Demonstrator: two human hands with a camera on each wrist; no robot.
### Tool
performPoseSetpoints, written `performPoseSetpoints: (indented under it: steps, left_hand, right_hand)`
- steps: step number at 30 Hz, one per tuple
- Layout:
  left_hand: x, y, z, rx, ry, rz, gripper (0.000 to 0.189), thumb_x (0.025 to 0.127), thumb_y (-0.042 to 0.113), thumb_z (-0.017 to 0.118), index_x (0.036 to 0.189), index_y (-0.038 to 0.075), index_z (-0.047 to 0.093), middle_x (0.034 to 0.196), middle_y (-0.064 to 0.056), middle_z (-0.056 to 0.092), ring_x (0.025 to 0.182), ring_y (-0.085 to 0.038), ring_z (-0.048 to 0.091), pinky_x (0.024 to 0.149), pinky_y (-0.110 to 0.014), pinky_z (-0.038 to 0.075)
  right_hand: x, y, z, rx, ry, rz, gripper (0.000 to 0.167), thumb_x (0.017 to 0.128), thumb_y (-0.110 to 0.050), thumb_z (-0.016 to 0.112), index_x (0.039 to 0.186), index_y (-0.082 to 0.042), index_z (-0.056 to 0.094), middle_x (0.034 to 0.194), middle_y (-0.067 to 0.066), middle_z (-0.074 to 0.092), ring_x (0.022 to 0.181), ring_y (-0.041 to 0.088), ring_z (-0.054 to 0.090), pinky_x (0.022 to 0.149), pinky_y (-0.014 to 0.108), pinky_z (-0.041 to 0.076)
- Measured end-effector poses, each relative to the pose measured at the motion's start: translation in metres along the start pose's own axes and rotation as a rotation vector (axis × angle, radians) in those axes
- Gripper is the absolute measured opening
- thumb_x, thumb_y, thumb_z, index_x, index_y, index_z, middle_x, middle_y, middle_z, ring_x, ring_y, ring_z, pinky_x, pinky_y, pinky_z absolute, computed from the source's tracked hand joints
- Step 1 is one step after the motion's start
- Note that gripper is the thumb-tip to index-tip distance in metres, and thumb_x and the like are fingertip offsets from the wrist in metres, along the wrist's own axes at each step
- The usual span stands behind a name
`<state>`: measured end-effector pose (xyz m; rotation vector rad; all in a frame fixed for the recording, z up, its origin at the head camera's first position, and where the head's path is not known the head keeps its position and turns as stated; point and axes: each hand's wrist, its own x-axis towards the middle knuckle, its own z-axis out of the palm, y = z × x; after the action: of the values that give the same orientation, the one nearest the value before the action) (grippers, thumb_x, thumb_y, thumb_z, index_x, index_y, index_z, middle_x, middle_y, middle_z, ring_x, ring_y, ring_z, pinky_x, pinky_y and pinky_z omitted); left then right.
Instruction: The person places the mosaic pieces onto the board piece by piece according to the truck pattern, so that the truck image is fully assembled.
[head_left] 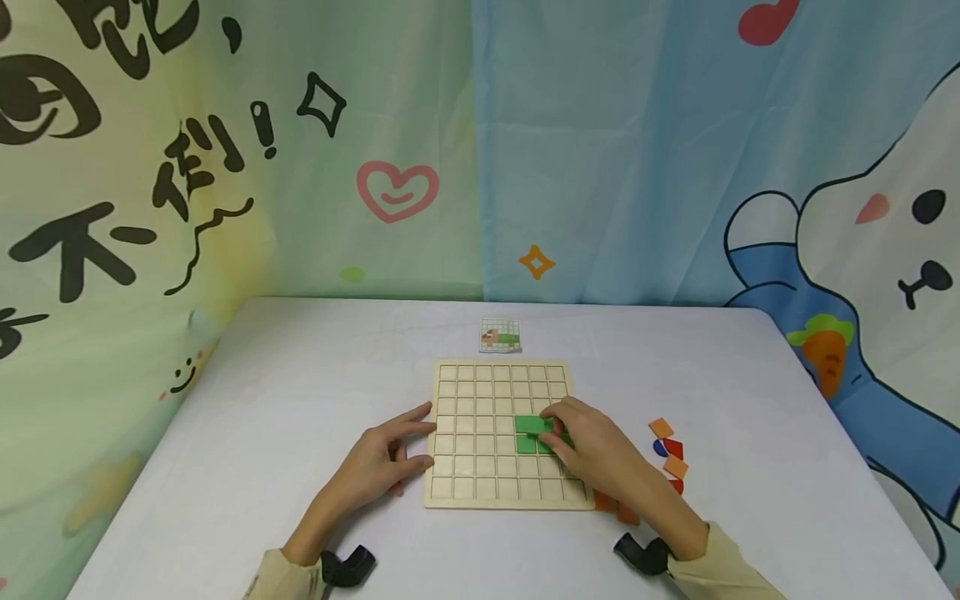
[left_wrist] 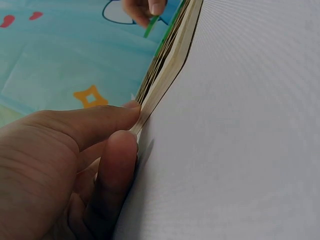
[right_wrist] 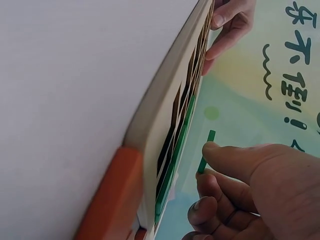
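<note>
A pale wooden grid board (head_left: 472,477) lies flat on the white table. My left hand (head_left: 381,457) rests at its left side, fingertips and thumb touching the edge; the left wrist view shows the thumb (left_wrist: 117,155) against the rim. With thumb and fingers, my right hand (head_left: 596,442) pinches a thin green tile (right_wrist: 212,136), tilted and raised over the right half of the board. Beneath it, green tiles (head_left: 527,445) sit in the grid cells, partly hidden by the right hand.
Behind the board lies a small picture card (head_left: 500,336) with a grid design. Right of the right forearm are loose orange (head_left: 661,427), red (head_left: 673,448) and blue (head_left: 660,448) pieces. Orange-brown tiles (head_left: 628,515) lie by the board's near right corner. A printed curtain (head_left: 585,167) hangs behind.
</note>
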<state>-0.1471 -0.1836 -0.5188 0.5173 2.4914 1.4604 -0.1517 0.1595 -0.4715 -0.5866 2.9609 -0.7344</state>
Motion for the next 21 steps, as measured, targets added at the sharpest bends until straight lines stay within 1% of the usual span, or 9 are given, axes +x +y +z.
performPoseSetpoints:
  steps: [6, 12, 21]
  left_hand:
    - [0.0, 0.0, 0.0, -0.001, 0.001, 0.0, 0.051, 0.093, 0.02, 0.083, 0.141, 0.011, 0.068, 0.167, -0.007, 0.047, 0.044, -0.013, 0.059, 0.056, -0.024, 0.051]
    - [0.0, 0.0, 0.0, 0.003, 0.002, 0.0, 0.051, 0.093, 0.02, 0.083, 0.141, 0.011, 0.068, 0.168, -0.006, 0.047, 0.044, -0.013, 0.059, 0.061, -0.024, 0.052]
    - [0.0, 0.0, 0.0, 0.006, 0.006, 0.003, 0.051, 0.093, 0.021, 0.083, 0.141, 0.01, 0.068, 0.167, -0.006, 0.047, 0.043, -0.013, 0.059, 0.065, -0.023, 0.052]
  right_hand:
    - [0.006, -0.005, 0.003, -0.011, -0.019, 0.002, 0.028, 0.099, -0.022, 0.077, 0.12, -0.006, 0.073, 0.09, -0.005, 0.057, 0.08, 0.009, 0.051, 0.072, 0.025, 0.045]
    - [0.011, -0.01, 0.006, -0.022, -0.026, -0.007, 0.027, 0.098, -0.023, 0.078, 0.119, -0.006, 0.073, 0.091, -0.005, 0.057, 0.079, 0.009, 0.05, 0.072, 0.025, 0.045]
    - [0.018, -0.015, 0.012, -0.031, -0.027, -0.035, 0.026, 0.097, -0.021, 0.079, 0.116, -0.005, 0.073, 0.085, -0.006, 0.056, 0.075, 0.008, 0.048, 0.069, 0.023, 0.044]
